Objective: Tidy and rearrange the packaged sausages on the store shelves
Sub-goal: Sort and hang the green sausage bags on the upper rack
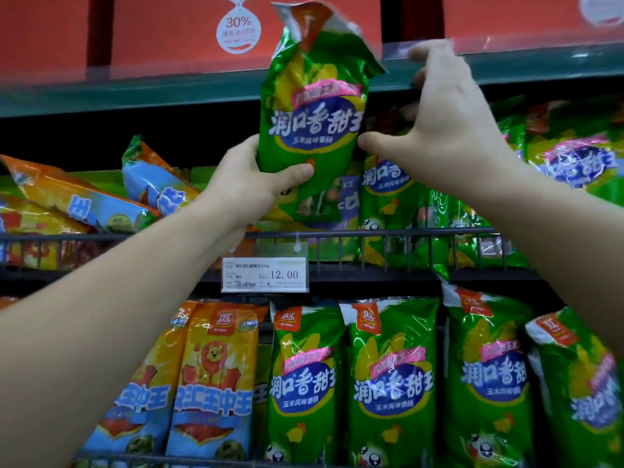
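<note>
Left hand (256, 187) grips low part of green sausage pack (310, 96), held upright. Right hand (449, 130) loose, fingers spread, holds nothing, thumb just beside pack's right edge. Pack top crosses upper shelf edge (152, 94). Dark open gap under that edge, left. More green packs (388, 194) right, behind wire rail (371, 233). Orange packs (67, 201) lie tilted, left.

Left hand (251, 187) grips green sausage pack (312, 106); right hand (449, 130) spread beside.

Reaching up and forward, my left hand (256, 184) grips the lower end of a green packet (310, 130), thumb across its front, while my right hand (449, 130) hovers beside it, fingers spread and relaxed.
</note>
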Action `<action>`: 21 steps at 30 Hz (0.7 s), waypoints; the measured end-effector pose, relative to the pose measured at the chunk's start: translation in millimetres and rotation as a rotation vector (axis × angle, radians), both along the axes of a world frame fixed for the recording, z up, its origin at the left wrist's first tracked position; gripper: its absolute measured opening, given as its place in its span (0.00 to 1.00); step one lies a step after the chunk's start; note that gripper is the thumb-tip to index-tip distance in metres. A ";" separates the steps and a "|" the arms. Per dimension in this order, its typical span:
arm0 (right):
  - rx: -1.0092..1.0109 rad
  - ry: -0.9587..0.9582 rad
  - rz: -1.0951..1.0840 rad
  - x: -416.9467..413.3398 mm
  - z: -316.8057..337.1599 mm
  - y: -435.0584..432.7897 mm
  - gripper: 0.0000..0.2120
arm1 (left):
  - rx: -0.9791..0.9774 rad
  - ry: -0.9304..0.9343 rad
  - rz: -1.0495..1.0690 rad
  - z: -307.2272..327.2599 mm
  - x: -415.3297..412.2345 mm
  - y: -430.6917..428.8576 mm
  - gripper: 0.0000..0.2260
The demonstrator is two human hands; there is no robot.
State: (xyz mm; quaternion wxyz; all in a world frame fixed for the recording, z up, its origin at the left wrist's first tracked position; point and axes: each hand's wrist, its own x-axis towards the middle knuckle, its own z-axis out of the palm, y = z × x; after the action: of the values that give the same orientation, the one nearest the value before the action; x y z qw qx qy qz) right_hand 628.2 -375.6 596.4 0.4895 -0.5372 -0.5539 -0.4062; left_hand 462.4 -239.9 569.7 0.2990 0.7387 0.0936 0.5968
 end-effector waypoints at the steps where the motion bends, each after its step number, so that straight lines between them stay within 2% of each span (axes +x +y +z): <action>1: 0.013 0.019 0.014 -0.1 -2.8 1.0 0.41 | -0.024 -0.013 -0.048 -2.6 3.9 1.1 0.19; 6: 0.067 0.053 0.105 -0.9 -16.8 9.6 0.37 | -0.096 -0.014 -0.195 -7.3 11.3 6.4 0.26; 11: -0.197 0.142 0.197 -3.2 -24.9 24.1 0.31 | -0.168 0.038 -0.329 -4.8 6.3 3.4 0.29; 16: -0.298 0.127 0.232 -3.0 -31.7 39.4 0.20 | -0.257 0.060 -0.310 -2.7 4.4 2.0 0.17; 21: -0.395 0.116 0.156 1.5 -39.4 51.6 0.16 | -0.301 0.025 -0.177 0.5 2.7 2.9 0.17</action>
State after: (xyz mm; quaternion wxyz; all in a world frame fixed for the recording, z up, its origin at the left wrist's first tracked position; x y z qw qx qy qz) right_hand 629.7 -324.1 557.0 0.4359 -0.6005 -0.6336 -0.2190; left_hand 465.0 -237.0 570.3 0.4563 0.6982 0.1202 0.5384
